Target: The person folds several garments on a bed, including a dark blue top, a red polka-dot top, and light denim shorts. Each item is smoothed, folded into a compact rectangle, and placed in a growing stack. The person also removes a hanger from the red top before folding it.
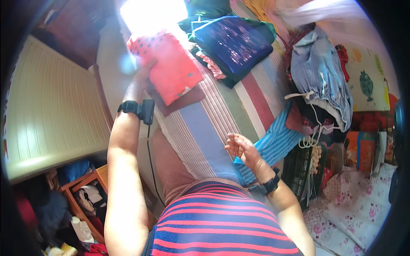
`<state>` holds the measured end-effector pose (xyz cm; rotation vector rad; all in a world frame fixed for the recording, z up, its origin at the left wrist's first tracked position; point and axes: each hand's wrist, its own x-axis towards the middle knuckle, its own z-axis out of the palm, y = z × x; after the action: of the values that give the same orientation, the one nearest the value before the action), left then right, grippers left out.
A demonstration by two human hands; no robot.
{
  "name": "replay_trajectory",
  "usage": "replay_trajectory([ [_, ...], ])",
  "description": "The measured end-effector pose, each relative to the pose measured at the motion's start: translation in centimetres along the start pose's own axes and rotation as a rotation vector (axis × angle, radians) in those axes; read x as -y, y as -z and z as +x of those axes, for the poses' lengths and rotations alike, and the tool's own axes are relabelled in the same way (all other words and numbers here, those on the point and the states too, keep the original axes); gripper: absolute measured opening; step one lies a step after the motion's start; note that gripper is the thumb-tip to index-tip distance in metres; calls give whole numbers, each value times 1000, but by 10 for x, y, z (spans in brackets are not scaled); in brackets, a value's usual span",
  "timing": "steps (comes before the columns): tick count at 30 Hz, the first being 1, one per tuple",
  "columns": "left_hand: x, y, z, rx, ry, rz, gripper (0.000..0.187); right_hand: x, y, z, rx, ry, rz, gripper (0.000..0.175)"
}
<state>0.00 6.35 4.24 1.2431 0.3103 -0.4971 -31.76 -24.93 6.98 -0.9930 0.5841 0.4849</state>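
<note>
My left hand [145, 72] grips the left edge of a red folded garment [174, 68] with dark dots at its far end. The thumb lies on top of the cloth; the fingers are hidden. A maroon patch of cloth [187, 103] shows under its near corner, over the striped bedspread [198, 124]. My right hand [245, 152] is empty, fingers loosely curled and apart, beside a blue striped cloth [272, 140]. Beyond the red garment sits a stack of folded clothes, topped by a dark blue piece [235, 40] with shiny print.
At right, a denim garment with drawstring [320, 70] lies over other clothes, near white hangers [310, 140] and a black plastic basket [296, 169]. A cream ribbed panel [57, 112] stands left, above a wooden drawer [85, 192] of clothes. Bright light washes out the far end.
</note>
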Motion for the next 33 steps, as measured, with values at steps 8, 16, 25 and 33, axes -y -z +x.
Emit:
replay_trajectory([
  [8,41,39,51,-316,-27,616,70,134,30,69,-229,330,-99,21],
  [16,11,-102,45,-201,-1155,998,68,147,-1,164,-467,550,-230,41],
  [25,-17,-200,77,7,-701,889,75,154,-6,141,-305,458,-92,36],
  [33,9,-227,59,53,-748,679,73,144,5,145,-208,511,65,29],
])
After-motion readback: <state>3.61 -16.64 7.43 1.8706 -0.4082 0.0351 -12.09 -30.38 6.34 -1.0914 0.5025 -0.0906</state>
